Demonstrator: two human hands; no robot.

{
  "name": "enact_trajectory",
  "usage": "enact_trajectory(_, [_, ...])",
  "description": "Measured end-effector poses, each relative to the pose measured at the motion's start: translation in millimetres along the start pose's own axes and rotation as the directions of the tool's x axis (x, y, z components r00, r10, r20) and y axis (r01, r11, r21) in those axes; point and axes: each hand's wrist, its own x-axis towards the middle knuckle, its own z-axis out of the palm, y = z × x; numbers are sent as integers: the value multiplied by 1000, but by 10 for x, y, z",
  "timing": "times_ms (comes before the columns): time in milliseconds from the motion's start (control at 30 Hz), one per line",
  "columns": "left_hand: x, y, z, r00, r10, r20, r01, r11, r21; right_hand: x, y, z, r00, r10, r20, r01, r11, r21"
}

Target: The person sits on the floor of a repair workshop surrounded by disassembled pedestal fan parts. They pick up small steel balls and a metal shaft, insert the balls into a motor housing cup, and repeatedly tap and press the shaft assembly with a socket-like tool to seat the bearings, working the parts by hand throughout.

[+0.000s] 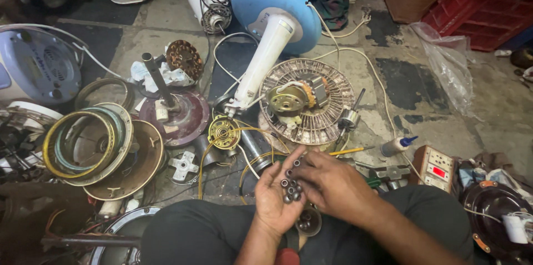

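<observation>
- The left hand (277, 195) lay palm up and open above the lap, cupped just enough to cradle a heap of small metal bearings (291, 187); it clamped nothing.
- The right hand (332, 183) reached in from three o'clock, its fingertips (297, 166) touching the bearings at the top of the heap. Whether it had pinched one could not be told.
- Just below the left hand, at six o'clock, a small round tin (307, 223) held more such pieces.
- At twelve o'clock from the hands sat a round wire fan guard (327, 115) with a bare motor (294, 98) on it.
- A white fan pole (261, 68) slanted from the guard's left edge up to a light blue round base (261, 1) at twelve o'clock.
- A brass-coloured disc (224, 132) lay at eleven o'clock, near the pole's lower end.
- At nine o'clock, well apart from the hands, was a stack of rings and round covers (89, 145); beside it a maroon base with a grey tube (175, 115).
- At two o'clock lay a yellow pencil-like tool (350, 151) and a small white bottle with a blue tip (397, 145).
- At three o'clock stood a brown switch box (436, 168).
- A red crate (477, 6) was far off at one o'clock.
</observation>
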Motion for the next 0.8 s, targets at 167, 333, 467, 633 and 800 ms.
enact_trajectory(167, [25, -19, 128, 988, 56, -141, -29, 981, 189, -58, -178, -35, 997, 77, 7, -77, 994, 81])
enact_trajectory(333, [25, -24, 97, 983, 64, -171, -25, 975, 219, -124, -267, 62, 992, 25, 125, -31, 999, 42])
enact_trajectory(467, [44, -29, -189, 950, 93, -297, -19, 970, 241, -293, -40, 210, 974, 88, -210, -15, 946, 325])
enact_trajectory(633, [135, -30, -571, 927, 101, -362, -29, 979, 200, -440, 741, 375, 591, 803, -75, -232, 258, 938])
enact_trajectory(800, [161, -45, -549, 880, 103, -463, 51, 950, 308, -331, 1383, 428, 193, 898, 396, -346, -315, 884])
